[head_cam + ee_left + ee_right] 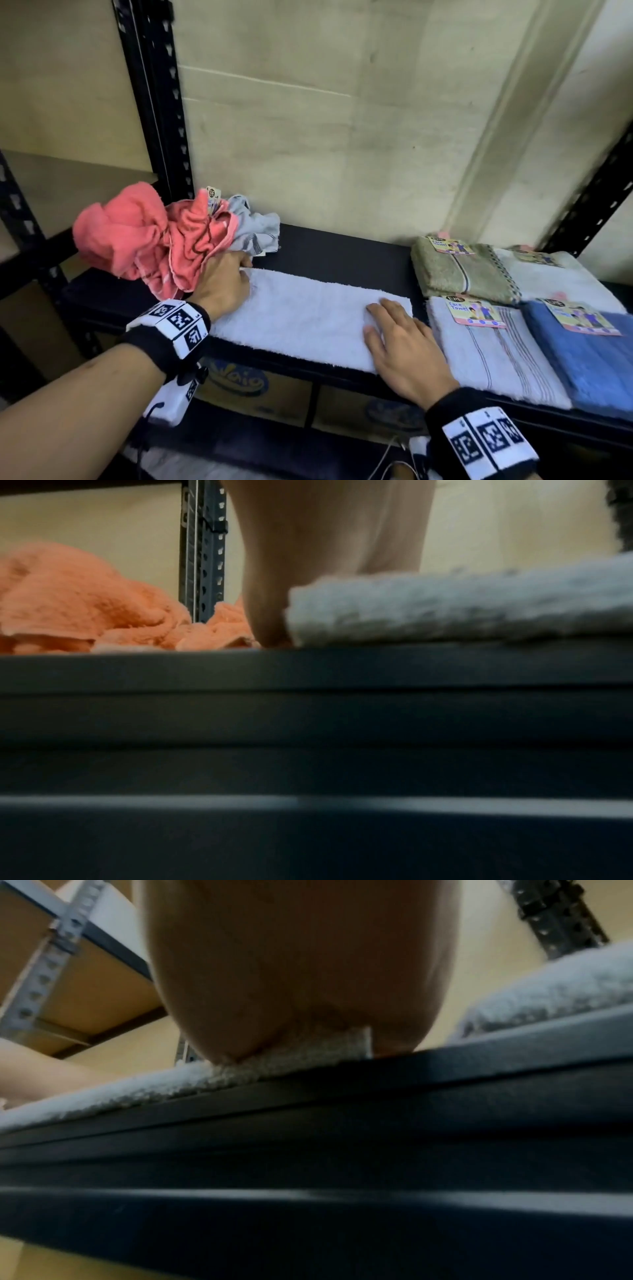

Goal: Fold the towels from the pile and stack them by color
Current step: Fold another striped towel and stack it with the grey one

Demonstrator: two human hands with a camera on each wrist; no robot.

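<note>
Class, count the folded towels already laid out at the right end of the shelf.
4. Olive towel at back left, white towel at back right, striped white towel at front left, blue towel at front right. Each may hide more towels beneath.

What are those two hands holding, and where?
Neither grips anything: the left hand and right hand press flat on opposite ends of the white towel.

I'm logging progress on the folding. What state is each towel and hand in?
white towel: folded into a strip, flat
pink towels: crumpled, unfolded
grey towel: crumpled
olive towel: folded
blue towel: folded
left hand: pressing the strip's end
right hand: flat on it
</note>
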